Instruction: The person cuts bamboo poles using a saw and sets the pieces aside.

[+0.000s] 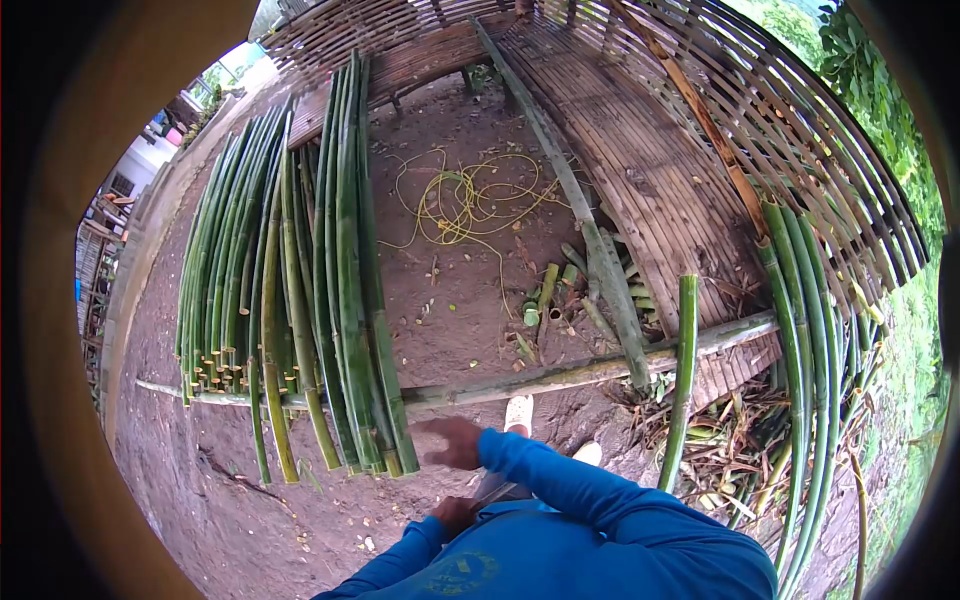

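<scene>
Evidently, we reach beside the bamboo

Our bare right hand [452,442], fingers apart and seemingly empty, is just beside the long, glossy green bamboo poles [350,300], jointed and partly yellowed, lying across a pale crosswise pole [560,375]. Gripping them would call for curled fingers. Our bare left hand [456,513] is near our waist (its grip we cannot tell).

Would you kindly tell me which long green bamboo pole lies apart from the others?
The single pole right of the pale shoes, crossing the crossbar alone; the other poles lie bunched together.
</scene>
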